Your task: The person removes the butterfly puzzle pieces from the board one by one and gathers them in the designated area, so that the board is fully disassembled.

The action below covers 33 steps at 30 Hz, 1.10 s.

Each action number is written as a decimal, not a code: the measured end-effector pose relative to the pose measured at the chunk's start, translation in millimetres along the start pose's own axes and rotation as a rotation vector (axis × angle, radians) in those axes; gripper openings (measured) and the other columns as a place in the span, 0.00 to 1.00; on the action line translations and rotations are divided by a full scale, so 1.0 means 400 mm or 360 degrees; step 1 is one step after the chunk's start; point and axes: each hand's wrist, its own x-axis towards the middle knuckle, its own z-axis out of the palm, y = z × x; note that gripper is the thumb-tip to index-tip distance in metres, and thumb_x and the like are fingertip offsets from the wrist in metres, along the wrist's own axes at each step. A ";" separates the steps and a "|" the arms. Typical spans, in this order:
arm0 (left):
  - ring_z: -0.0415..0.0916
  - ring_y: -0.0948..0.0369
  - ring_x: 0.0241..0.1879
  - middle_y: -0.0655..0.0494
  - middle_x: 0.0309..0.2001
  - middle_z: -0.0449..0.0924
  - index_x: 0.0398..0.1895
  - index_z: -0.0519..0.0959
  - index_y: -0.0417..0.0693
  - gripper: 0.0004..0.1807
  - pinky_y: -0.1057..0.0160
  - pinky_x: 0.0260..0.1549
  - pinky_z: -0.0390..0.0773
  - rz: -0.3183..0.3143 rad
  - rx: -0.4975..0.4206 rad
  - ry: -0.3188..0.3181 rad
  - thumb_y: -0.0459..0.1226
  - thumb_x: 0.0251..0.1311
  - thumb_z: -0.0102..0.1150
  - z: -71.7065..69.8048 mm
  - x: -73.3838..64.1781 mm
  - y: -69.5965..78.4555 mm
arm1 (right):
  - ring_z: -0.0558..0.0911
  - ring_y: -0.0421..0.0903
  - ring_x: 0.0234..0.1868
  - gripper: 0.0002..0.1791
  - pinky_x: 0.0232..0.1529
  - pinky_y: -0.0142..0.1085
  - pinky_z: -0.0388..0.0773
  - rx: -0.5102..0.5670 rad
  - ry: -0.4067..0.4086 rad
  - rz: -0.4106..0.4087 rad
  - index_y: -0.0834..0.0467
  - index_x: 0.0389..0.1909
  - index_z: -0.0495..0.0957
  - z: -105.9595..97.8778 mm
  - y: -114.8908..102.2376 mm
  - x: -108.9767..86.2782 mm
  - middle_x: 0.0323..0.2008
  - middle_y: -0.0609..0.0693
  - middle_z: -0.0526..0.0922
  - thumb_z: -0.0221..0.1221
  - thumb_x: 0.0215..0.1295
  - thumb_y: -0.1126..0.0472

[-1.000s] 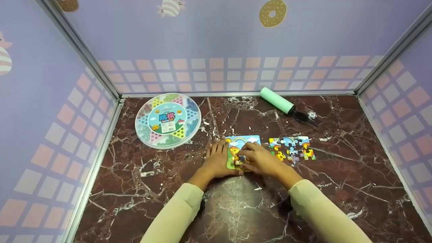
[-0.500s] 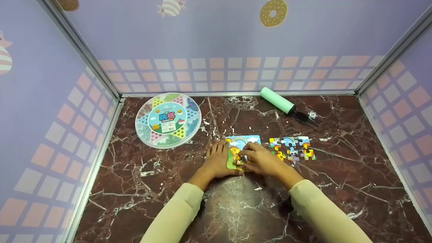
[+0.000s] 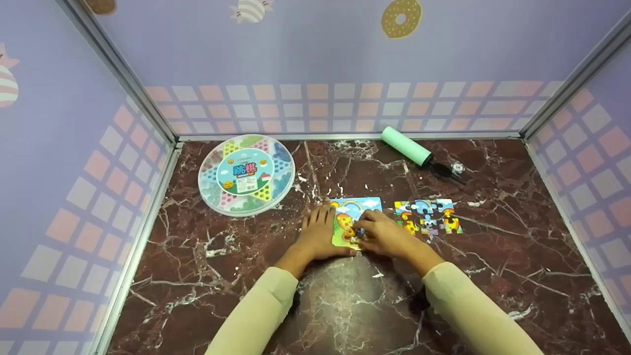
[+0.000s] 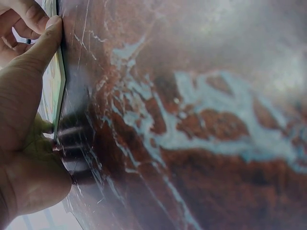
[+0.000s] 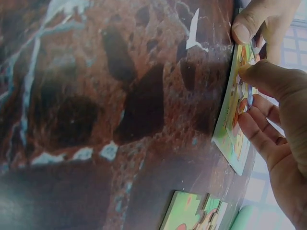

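Observation:
A jigsaw puzzle board (image 3: 362, 203) with a rainbow picture lies between both hands. My left hand (image 3: 318, 239) rests along its left side, fingers extended, with the thumb reaching along the near edge. My right hand (image 3: 387, 235) is over the board's lower right part and pinches a small bluish puzzle piece (image 5: 249, 96) between thumb and fingers, close over the picture. The right fingers partly hide the piece and the board's right part. Right of the board lies a cluster of loose puzzle pieces (image 3: 452, 225), set roughly in two rows.
A round Chinese checkers set (image 3: 244, 172) with a clear lid lies at the back left. Near the back wall are a mint-green cylinder (image 3: 404, 146) with a black end and a small round white object (image 3: 457, 168). Patterned walls (image 3: 325, 59) enclose the dark marbled table.
My right hand has shifted slightly rightward with the pinched puzzle piece, showing more of the picture at its left. The left hand stays in place on the board.

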 end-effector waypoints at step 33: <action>0.42 0.39 0.90 0.42 0.92 0.42 0.92 0.48 0.44 0.78 0.31 0.88 0.41 -0.0008 -0.0032 -0.0022 0.75 0.48 0.76 0.012 0.014 -0.012 | 0.80 0.58 0.57 0.10 0.56 0.66 0.76 -0.0215 0.0223 -0.0044 0.51 0.48 0.93 -0.016 0.032 -0.081 0.53 0.52 0.88 0.77 0.66 0.58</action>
